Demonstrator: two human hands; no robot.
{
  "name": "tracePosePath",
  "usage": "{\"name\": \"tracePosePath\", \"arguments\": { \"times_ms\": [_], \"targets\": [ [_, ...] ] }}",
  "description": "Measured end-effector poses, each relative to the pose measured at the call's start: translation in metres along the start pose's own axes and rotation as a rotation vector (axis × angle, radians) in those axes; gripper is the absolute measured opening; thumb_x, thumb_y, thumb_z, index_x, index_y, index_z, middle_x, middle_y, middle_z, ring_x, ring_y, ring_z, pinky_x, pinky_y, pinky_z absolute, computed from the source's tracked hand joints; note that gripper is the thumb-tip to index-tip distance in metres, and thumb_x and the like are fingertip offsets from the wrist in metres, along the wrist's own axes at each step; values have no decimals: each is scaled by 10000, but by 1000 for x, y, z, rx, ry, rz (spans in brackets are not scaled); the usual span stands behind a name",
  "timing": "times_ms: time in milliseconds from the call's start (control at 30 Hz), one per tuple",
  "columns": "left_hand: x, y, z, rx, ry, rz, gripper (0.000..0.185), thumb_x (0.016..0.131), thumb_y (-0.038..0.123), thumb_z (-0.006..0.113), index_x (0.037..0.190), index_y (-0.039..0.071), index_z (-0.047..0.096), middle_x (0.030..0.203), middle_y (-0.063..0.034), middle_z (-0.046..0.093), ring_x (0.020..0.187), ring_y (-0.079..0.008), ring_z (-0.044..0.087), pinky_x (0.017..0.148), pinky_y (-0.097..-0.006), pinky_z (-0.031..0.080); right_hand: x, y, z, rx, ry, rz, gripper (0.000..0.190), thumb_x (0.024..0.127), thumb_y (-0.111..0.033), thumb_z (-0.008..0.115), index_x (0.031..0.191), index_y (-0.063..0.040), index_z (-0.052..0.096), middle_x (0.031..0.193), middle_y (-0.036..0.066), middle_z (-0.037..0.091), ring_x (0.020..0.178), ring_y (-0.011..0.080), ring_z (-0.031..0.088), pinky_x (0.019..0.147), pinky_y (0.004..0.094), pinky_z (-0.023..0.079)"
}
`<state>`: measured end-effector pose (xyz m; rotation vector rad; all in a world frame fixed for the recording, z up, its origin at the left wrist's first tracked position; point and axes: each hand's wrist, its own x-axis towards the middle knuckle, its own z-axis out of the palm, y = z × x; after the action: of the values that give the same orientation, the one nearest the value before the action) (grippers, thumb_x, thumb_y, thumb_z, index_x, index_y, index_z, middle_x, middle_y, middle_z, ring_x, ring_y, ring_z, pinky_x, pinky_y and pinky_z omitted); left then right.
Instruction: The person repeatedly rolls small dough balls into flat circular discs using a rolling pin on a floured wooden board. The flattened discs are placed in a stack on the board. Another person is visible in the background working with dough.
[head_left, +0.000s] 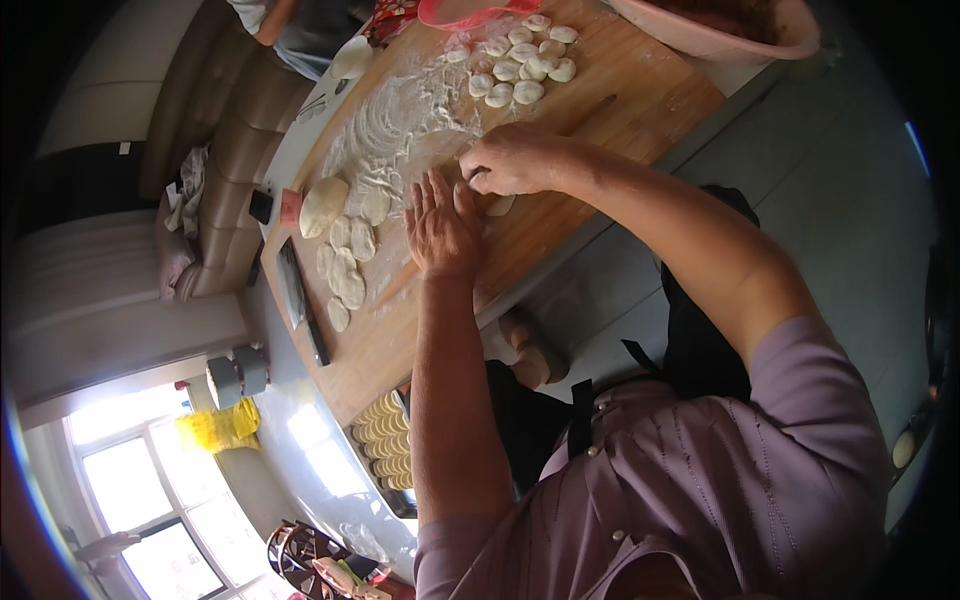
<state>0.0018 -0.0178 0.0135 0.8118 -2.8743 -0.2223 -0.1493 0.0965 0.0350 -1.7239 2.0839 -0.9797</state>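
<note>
My left hand (445, 229) lies palm down over the wooden board (555, 244), its fingers straight and slightly apart. My right hand (514, 159) is curled just beside it, near the left fingertips. Whatever lies inside its fingers is hidden. A thin, pale dough round (500, 205) shows on the board below the right hand. To the left of my left hand lie several flattened dough pieces (347, 286) and a larger dough lump (324, 208). Beyond my right hand, several floured dough pieces (523, 71) sit in a cluster.
Loose flour (390, 124) covers the board's far part. A cleaver (300, 300) rests near the left edge. At the far right stands a pink basin (720, 41). A tray of shaped dough pieces (382, 442) stands at the near left. Another person (300, 34) is across the table.
</note>
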Motion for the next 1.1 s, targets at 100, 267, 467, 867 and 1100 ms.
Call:
{"name": "tracePosePath", "arguments": {
  "times_ms": [100, 267, 467, 867, 1100],
  "targets": [
    [-39, 18, -1, 101, -32, 7, 646, 1025, 430, 373, 1503, -3, 340, 1557, -217, 348, 1477, -370, 255, 1201, -539, 133, 1, 12, 12, -70, -66, -51, 136, 828, -170, 592, 803, -67, 678, 781, 199, 669, 761, 387, 667, 700, 488, 511],
    [-97, 31, 3, 83, 103, 160, 608, 1012, 366, 429, 1473, -26, 379, 1544, -265, 338, 1479, -401, 235, 1190, -587, 93, -18, 4, 25, 146, 115, 16, 120, 844, -157, 596, 835, -53, 654, 796, 193, 677, 808, 381, 675, 705, 487, 513],
    [-19, 16, -5, 95, -43, 2, 618, 1032, 400, 346, 1494, -11, 356, 1573, -235, 305, 1493, -399, 195, 1194, -580, 85, -5, 0, 15, -63, 54, 133, 139, 849, -187, 599, 889, -68, 655, 857, 180, 696, 846, 381, 676, 749, 501, 515],
    [-96, 30, 4, 87, 85, 151, 621, 1020, 331, 427, 1513, -25, 300, 1574, -250, 280, 1494, -378, 199, 1199, -564, 43, -20, -7, 18, 33, -64, 113, 180, 803, -100, 626, 975, -86, 675, 874, 177, 699, 877, 365, 684, 769, 475, 518],
    [0, 11, 8, 109, -79, -9, 632, 1041, 435, 266, 1512, 21, 344, 1606, -170, 274, 1499, -349, 212, 1203, -566, 56, -3, 6, 8, -57, -65, 158, 211, 823, -222, 612, 949, -75, 697, 905, 173, 712, 892, 370, 688, 785, 476, 530]
  ]
}}
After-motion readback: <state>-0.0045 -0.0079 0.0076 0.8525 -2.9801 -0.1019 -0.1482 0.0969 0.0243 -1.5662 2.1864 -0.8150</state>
